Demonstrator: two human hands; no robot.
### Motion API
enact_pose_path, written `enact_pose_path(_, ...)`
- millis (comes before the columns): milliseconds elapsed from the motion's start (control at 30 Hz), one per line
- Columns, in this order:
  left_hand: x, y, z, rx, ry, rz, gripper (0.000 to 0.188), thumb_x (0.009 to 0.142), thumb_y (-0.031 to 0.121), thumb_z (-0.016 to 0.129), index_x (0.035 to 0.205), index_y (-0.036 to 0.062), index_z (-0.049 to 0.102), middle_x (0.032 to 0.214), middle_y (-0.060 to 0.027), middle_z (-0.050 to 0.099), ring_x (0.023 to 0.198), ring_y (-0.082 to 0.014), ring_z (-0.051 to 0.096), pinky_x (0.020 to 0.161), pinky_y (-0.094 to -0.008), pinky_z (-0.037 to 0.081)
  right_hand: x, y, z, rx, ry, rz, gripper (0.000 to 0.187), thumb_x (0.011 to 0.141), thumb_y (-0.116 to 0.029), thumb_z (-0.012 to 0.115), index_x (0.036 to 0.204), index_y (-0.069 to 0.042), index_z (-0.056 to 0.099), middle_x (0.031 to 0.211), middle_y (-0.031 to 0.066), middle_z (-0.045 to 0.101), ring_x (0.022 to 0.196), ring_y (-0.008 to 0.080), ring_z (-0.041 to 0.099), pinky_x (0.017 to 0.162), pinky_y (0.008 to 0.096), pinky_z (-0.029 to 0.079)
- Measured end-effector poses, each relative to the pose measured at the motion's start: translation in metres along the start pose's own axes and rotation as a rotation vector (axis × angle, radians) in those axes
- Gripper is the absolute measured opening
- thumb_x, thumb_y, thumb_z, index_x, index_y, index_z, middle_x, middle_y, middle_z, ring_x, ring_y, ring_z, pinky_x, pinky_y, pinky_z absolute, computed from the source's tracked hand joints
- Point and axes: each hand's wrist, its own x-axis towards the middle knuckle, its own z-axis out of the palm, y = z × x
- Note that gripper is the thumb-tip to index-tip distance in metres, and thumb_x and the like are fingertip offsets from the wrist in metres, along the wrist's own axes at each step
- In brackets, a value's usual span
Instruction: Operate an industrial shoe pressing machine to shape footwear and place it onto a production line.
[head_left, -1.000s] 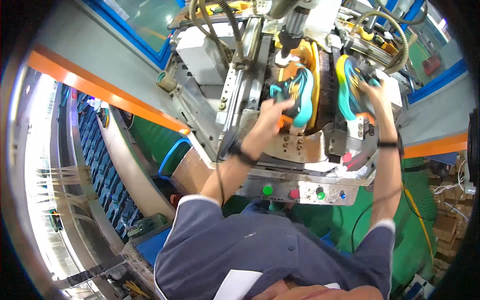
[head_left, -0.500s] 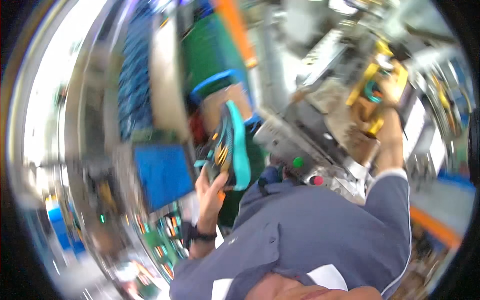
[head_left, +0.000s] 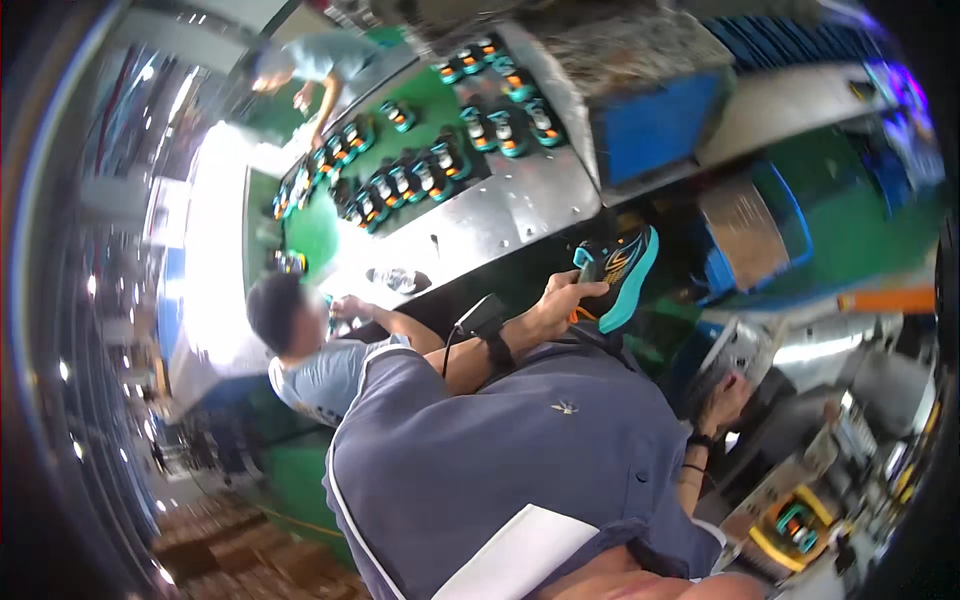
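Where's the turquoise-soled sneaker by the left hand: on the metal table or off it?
Off. The left hand grips the sneaker out beyond the edge of the metal table.

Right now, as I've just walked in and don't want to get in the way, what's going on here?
The person's left hand holds a black shoe with a teal sole by its heel end. The right hand is at the machine's front panel; whether it presses anything is unclear. What looks like another shoe lies inside a yellow frame. Across the way, similar shoes stand in rows on a green surface, with two co-workers beside that table.
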Motion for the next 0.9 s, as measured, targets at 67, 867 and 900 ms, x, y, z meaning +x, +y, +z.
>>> enact_pose_path(67,0.001,0.007,-0.026,-0.156,0.079,0.016,0.031,0.078,0.008,0.071,0.104,-0.0071,0.061,0.093,-0.0097,0.063,0.087,-0.0177,0.059,0.078,-0.0314,0.048,-0.005,0.012,0.007,-0.048,0.015,-0.059,0.017,0.088,-0.014,0.053,0.098,-0.004,0.062,0.098,0.0164,0.059,0.095,0.0355,0.054,0.085,0.0412,0.044)
enact_pose_path(867,0.317,0.151,-0.386,0.640,0.826,0.290,0.081,0.073,0.034,0.069,0.133,-0.0073,0.033,0.111,-0.0243,0.057,0.093,-0.0405,0.060,0.080,-0.0480,0.049,0.415,-0.822,-0.142,0.233,0.050,-1.104,0.032,0.089,-0.025,0.065,0.111,-0.001,0.064,0.106,0.0096,0.066,0.097,0.0153,0.061,0.087,0.0283,0.047)
enact_pose_path(900,0.307,0.155,-0.390,0.669,0.879,0.352,0.079,0.073,0.034,0.072,0.131,-0.0070,0.036,0.111,-0.0236,0.057,0.095,-0.0399,0.058,0.081,-0.0471,0.049,0.433,-0.870,-0.130,0.190,-0.016,-1.105,0.038,0.088,-0.028,0.067,0.114,-0.001,0.063,0.106,0.0103,0.066,0.097,0.0160,0.061,0.086,0.0286,0.047)
